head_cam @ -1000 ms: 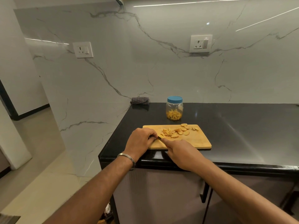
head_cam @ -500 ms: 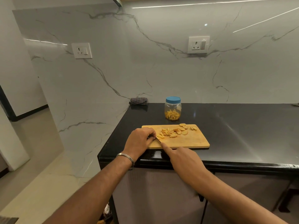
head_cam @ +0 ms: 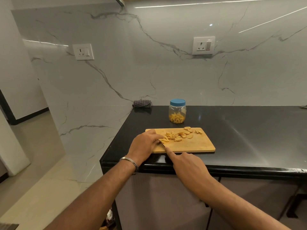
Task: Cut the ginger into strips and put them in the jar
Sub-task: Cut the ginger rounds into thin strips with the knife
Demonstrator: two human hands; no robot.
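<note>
A wooden cutting board (head_cam: 196, 145) lies at the near edge of the black counter. On it are cut ginger strips (head_cam: 171, 136) and round ginger slices (head_cam: 186, 132). My left hand (head_cam: 143, 145) rests on the board's left end, its curled fingers holding down a piece of ginger at the strips. My right hand (head_cam: 186, 165) grips a knife (head_cam: 162, 144), index finger stretched along its back; only a short dark bit of blade shows beside my left fingers. Behind the board stands a clear jar (head_cam: 177, 112) with a blue lid on, ginger strips inside.
The black counter (head_cam: 249, 133) stretches right of the board. A folded checked cloth (head_cam: 142, 103) lies in the back left corner against the marble wall. The counter's left edge drops to the floor. A wall socket (head_cam: 204, 45) sits above the jar.
My right hand has drawn back toward me with the knife. The view has shifted slightly. My left hand stays on the ginger.
</note>
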